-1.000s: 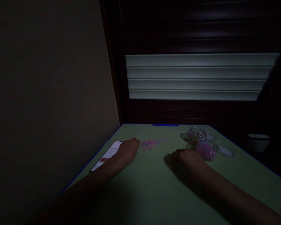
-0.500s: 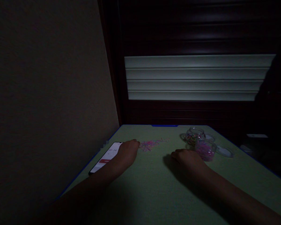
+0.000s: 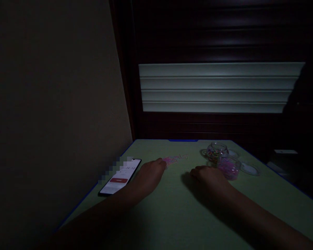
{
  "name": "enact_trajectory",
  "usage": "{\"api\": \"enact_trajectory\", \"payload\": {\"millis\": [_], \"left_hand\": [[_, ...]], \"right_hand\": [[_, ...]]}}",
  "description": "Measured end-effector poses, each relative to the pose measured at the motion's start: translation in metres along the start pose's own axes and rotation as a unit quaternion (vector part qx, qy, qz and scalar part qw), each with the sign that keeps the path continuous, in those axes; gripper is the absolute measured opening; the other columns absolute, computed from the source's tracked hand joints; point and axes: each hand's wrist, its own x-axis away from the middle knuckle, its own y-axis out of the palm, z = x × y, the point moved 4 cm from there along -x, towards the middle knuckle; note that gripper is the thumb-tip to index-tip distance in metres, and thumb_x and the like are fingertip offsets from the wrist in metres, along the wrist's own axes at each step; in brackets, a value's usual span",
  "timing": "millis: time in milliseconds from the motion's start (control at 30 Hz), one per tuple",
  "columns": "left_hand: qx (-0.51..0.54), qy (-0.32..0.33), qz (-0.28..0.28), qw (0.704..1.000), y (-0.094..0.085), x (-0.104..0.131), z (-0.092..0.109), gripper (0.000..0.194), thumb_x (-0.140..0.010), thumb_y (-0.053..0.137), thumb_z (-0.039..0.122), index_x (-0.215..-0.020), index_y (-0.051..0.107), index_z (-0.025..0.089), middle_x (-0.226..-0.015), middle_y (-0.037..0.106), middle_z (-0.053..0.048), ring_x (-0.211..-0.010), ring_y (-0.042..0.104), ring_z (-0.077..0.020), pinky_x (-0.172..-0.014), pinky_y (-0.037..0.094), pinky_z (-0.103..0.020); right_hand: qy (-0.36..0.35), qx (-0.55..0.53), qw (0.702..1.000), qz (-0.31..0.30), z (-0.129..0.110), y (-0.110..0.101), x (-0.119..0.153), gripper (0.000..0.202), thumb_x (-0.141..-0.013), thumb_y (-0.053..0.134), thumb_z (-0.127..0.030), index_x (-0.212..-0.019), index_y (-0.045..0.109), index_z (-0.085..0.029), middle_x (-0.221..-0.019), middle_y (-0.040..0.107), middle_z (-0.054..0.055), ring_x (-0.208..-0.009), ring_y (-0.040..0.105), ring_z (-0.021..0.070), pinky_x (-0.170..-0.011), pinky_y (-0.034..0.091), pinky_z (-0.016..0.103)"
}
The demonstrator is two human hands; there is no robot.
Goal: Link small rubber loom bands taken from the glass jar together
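Observation:
At the near-left edge of a loose pile of thin pink and purple pieces [image 3: 172, 159], which look like small rubber bands, my left hand [image 3: 151, 175] rests with its fingers together; what they hold, if anything, is hidden. My right hand [image 3: 210, 177] is low over the table with curled fingers, and I cannot see what is in them. Just beyond it stands a clear jar [image 3: 229, 168] of pink pieces. Behind that is a second clear jar [image 3: 217, 152] holding multicoloured ones.
Two clear lids [image 3: 249, 169] lie right of the jars. A lit phone [image 3: 120, 177] lies left of my left forearm. The green table [image 3: 167, 215] has a blue edge, with a wall [image 3: 67, 104] close on its left. The light is dim.
My left hand has moved right, off the phone and over the left part of the pile. My right hand stays in place.

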Motion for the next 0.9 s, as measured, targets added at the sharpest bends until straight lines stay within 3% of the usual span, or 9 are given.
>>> {"api": "enact_trajectory", "payload": {"millis": [200, 500, 767, 900], "left_hand": [[0.025, 0.015, 0.028, 0.999, 0.003, 0.001, 0.014, 0.03, -0.091, 0.024, 0.024, -0.098, 0.052, 0.016, -0.096, 0.057, -0.007, -0.083, 0.055, -0.0167, -0.071, 0.04, -0.027], [0.186, 0.0, 0.048, 0.981, 0.012, 0.0, 0.023, 0.029, -0.092, 0.022, 0.032, -0.087, 0.047, 0.019, -0.077, 0.055, 0.0, -0.068, 0.052, -0.0123, -0.063, 0.039, -0.023], [0.161, 0.023, 0.027, 0.986, 0.024, -0.002, 0.026, 0.028, -0.092, 0.022, 0.033, -0.092, 0.046, 0.02, -0.08, 0.057, -0.001, -0.071, 0.055, -0.013, -0.065, 0.039, -0.024], [0.117, 0.043, 0.01, 0.992, 0.024, -0.001, 0.03, 0.028, -0.092, 0.021, 0.032, -0.093, 0.047, 0.02, -0.083, 0.058, -0.002, -0.072, 0.056, -0.0142, -0.065, 0.039, -0.025]], "right_hand": [[0.002, 0.002, 1.0, -0.003, -0.002, -0.004, 0.0, 0.023, -0.082, 0.038, -0.018, -0.076, 0.061, -0.018, -0.076, 0.064, 0.006, -0.065, 0.058, 0.0146, -0.054, 0.031, 0.024], [-0.004, -0.016, 0.999, 0.048, -0.004, -0.01, -0.001, 0.023, -0.083, 0.038, -0.02, -0.076, 0.06, -0.019, -0.074, 0.062, 0.005, -0.067, 0.056, 0.0128, -0.057, 0.03, 0.023], [-0.04, -0.061, 0.994, 0.078, -0.009, -0.011, -0.001, 0.025, -0.085, 0.038, -0.021, -0.095, 0.06, -0.019, -0.08, 0.061, 0.005, -0.074, 0.055, 0.0142, -0.063, 0.033, 0.024], [-0.067, -0.067, 0.993, 0.068, -0.013, -0.011, 0.0, 0.021, -0.085, 0.04, -0.023, -0.091, 0.06, -0.018, -0.078, 0.06, 0.005, -0.073, 0.054, 0.0134, -0.064, 0.033, 0.024]]}}
